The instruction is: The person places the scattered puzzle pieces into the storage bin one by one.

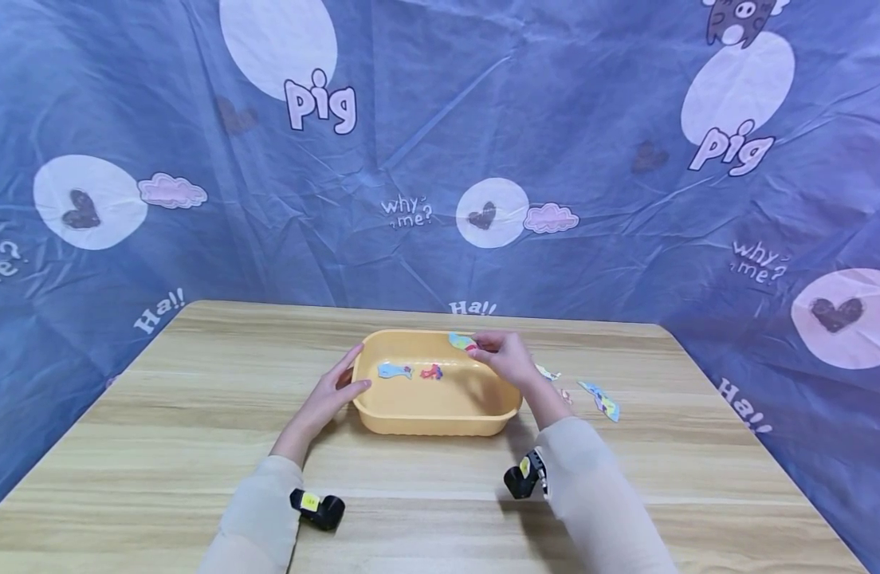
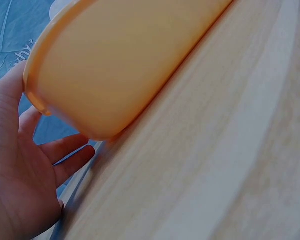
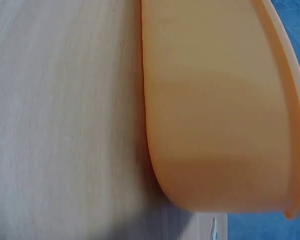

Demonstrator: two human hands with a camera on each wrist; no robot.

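one hand, cutout in narrow pinch

In the head view, we lose one end of the paper piece behind the right hand; at three o'clock from the basin, the wrist partly hides a scrap. Our right wrist view crops the hand to a sliver at four o'clock.

- There's my left grip, thumb set opposite loosely bent fingers!
- My right grip pinches, thumb against fingertips!
- Both stretched forward, my left arm and right arm slant inward!
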